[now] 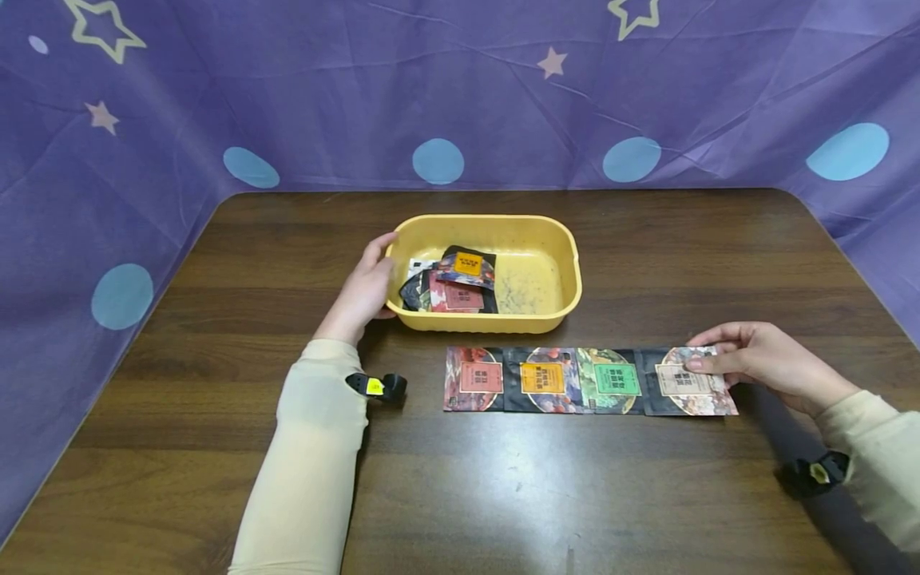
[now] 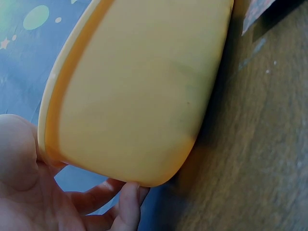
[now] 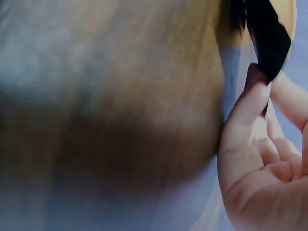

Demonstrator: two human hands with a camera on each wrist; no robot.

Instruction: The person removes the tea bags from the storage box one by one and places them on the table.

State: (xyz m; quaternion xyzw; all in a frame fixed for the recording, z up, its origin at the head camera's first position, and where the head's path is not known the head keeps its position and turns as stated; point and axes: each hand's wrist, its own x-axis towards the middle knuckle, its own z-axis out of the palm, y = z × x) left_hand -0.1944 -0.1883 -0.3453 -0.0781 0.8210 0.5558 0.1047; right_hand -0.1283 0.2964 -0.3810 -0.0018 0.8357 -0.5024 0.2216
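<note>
A strip of joined sachets (image 1: pixel 542 382), with red, orange, green and pale labels, stretches sideways in front of the yellow basket (image 1: pixel 485 322). My right hand (image 1: pixel 769 363) pinches the pale-labelled right end between thumb and fingers; in the right wrist view the hand (image 3: pixel 262 159) grips a dark edge of the packet (image 3: pixel 267 38). With thumb and fingers around the rim, my left hand (image 1: pixel 362 287) holds the basket's left end, also visible in the left wrist view as the hand (image 2: pixel 57 202) on the basket wall (image 2: pixel 130 106). More sachets (image 1: pixel 460 297) lie in the basket's left half.
The brown wooden table (image 1: pixel 611 495) extends around the basket and strip. A purple curtain (image 1: pixel 496 88) with stars and blue dots hangs behind the table and along its sides. Dark bands with small devices are on both wrists.
</note>
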